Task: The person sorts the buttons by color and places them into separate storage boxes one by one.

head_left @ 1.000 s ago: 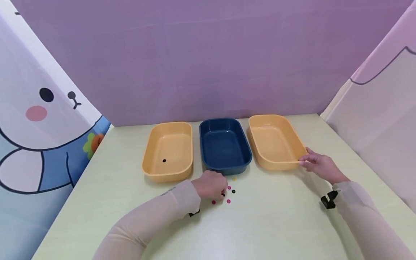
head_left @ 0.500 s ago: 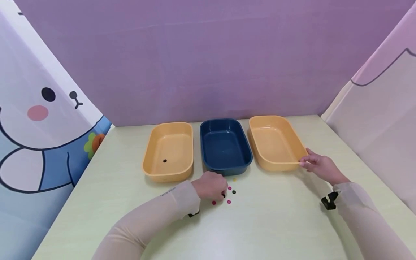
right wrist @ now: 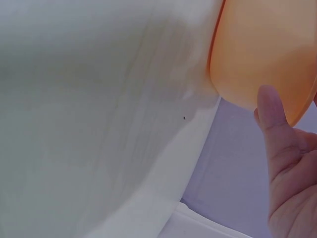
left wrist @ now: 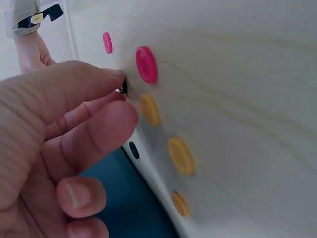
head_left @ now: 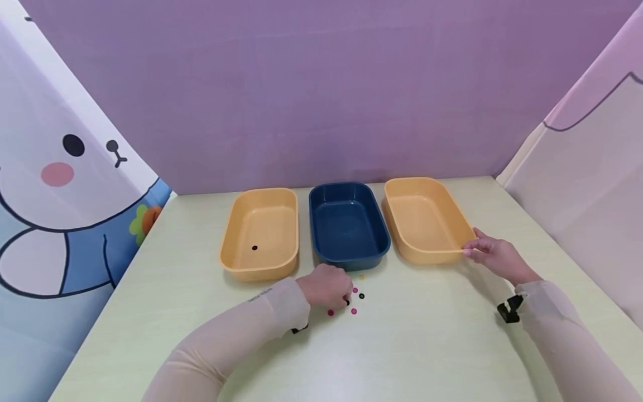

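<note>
My left hand [head_left: 327, 286] reaches down to the table in front of the blue tray [head_left: 350, 262]. Its thumb and forefinger pinch a small black button [left wrist: 124, 87]. Around the fingertips lie pink buttons [left wrist: 146, 64], yellow buttons [left wrist: 181, 155] and another black button [head_left: 361, 296]. In the head view the hand hides some of the yellow ones. Over on the right, my right hand [head_left: 497, 258] grips the near right corner of an orange-yellow tray [head_left: 427, 257], thumb on one side of the rim. That tray has nothing in it.
At the left stands a second orange-yellow tray [head_left: 258, 273] with one black button [head_left: 254, 248] inside. All the trays line up near the back of the pale table [head_left: 402, 346]. A purple cloth [head_left: 321, 100] hangs behind, with printed cloth [head_left: 75, 223] at the left.
The black button at my left fingertips has shifted very slightly to the right. My right hand keeps its grip on the tray, and the other buttons stay where they were.
</note>
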### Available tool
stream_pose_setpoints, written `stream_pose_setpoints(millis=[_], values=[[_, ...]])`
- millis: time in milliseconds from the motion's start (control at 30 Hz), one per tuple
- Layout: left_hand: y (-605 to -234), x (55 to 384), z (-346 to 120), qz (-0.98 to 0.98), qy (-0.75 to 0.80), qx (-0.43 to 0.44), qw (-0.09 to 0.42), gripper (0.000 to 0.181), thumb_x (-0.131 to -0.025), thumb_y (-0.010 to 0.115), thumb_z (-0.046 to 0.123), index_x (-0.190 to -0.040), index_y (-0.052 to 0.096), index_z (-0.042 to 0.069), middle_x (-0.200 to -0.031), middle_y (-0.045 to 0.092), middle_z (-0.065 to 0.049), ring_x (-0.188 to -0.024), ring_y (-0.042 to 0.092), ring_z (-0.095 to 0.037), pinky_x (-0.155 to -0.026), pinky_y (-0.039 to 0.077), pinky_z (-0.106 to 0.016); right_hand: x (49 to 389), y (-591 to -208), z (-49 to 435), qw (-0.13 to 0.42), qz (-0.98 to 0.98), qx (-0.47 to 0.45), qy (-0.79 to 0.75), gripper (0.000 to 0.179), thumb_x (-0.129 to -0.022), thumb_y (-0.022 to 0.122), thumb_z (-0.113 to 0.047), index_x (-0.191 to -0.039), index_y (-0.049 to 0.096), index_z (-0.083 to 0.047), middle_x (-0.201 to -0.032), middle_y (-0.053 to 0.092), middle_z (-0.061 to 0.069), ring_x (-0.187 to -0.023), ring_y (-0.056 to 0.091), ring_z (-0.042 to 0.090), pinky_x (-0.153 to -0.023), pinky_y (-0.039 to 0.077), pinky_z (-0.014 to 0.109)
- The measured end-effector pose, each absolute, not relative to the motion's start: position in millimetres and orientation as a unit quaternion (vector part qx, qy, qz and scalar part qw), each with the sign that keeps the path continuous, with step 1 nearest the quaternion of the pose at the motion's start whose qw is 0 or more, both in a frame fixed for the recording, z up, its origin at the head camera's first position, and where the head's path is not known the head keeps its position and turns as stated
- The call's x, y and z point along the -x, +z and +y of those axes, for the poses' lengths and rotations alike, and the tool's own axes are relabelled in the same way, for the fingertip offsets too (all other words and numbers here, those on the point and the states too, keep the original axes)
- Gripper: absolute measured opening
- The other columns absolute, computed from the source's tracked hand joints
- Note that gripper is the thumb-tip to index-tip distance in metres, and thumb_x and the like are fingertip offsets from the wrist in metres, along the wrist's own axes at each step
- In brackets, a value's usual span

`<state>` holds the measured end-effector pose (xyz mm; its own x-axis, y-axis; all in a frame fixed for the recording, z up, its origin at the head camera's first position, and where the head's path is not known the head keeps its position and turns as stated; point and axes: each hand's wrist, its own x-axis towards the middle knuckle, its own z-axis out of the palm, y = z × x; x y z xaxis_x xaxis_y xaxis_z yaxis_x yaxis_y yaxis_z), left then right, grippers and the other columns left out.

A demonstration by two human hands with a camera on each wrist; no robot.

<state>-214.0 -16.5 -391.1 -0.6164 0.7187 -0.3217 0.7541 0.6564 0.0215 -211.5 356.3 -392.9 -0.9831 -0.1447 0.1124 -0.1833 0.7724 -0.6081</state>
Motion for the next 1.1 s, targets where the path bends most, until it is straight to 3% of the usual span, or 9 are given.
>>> stream_pose_setpoints(millis=[167, 567, 767, 867, 1033, 1100], values=[[-388.1, 211.8, -12.1, 0.883, -0.096, -0.443, 0.123, 0.037, -0.086, 0.067, 0.021, -0.056, 0.046, 0.018, -0.055, 0.038, 0.007, -0.052, 0.042, -0.009, -0.048, 0.029, -0.022, 212.7, -392.3, 356.6, 0.028, -0.942, -0.088, 0.324, 0.017, -0.092, 0.064, -0.011, -0.095, 0.067, 0.006, -0.137, 0.031, 0.039, -0.117, 0.043, 0.056, -0.062, 0.041, 0.022], [-391.5, 209.2, -9.4, 0.875, -0.114, -0.456, 0.111, 0.038, -0.083, 0.069, 0.02, -0.054, 0.045, 0.018, -0.054, 0.039, 0.007, -0.051, 0.043, -0.009, -0.046, 0.03, -0.022, 212.6, -391.6, 357.3, 0.018, -0.942, -0.084, 0.323, 0.019, -0.092, 0.064, -0.014, -0.095, 0.067, 0.005, -0.138, 0.031, 0.039, -0.121, 0.038, 0.057, -0.072, 0.039, 0.016], [-391.6, 209.1, -8.6, 0.875, -0.12, -0.454, 0.118, 0.035, -0.084, 0.068, 0.022, -0.056, 0.048, 0.018, -0.055, 0.042, 0.006, -0.051, 0.045, -0.009, -0.046, 0.031, -0.022, 212.9, -391.5, 356.9, 0.016, -0.943, -0.085, 0.323, 0.018, -0.092, 0.065, -0.013, -0.094, 0.067, 0.004, -0.137, 0.032, 0.039, -0.121, 0.037, 0.058, -0.071, 0.039, 0.016], [-393.0, 209.4, -9.1, 0.873, -0.123, -0.457, 0.116, 0.035, -0.085, 0.068, 0.023, -0.056, 0.049, 0.018, -0.055, 0.042, 0.007, -0.051, 0.045, -0.009, -0.046, 0.031, -0.022, 213.1, -391.8, 356.9, 0.016, -0.944, -0.086, 0.32, 0.018, -0.092, 0.065, -0.013, -0.094, 0.067, 0.004, -0.137, 0.032, 0.039, -0.121, 0.038, 0.058, -0.073, 0.041, 0.022], [-394.3, 211.1, -9.9, 0.87, -0.131, -0.466, 0.1, 0.033, -0.085, 0.068, 0.025, -0.057, 0.051, 0.018, -0.054, 0.042, 0.007, -0.051, 0.046, -0.009, -0.046, 0.03, -0.022, 214.2, -391.7, 357.6, 0.016, -0.944, -0.083, 0.32, 0.019, -0.092, 0.064, -0.014, -0.095, 0.067, 0.005, -0.138, 0.03, 0.039, -0.121, 0.036, 0.059, -0.085, 0.041, 0.047], [-393.9, 211.6, -10.1, 0.869, -0.133, -0.466, 0.098, 0.033, -0.085, 0.068, 0.026, -0.058, 0.052, 0.018, -0.054, 0.043, 0.007, -0.051, 0.046, -0.009, -0.046, 0.03, -0.022, 214.4, -391.7, 357.9, 0.013, -0.944, -0.081, 0.321, 0.02, -0.093, 0.063, -0.014, -0.096, 0.066, 0.005, -0.138, 0.03, 0.039, -0.121, 0.035, 0.059, -0.086, 0.039, 0.052]])
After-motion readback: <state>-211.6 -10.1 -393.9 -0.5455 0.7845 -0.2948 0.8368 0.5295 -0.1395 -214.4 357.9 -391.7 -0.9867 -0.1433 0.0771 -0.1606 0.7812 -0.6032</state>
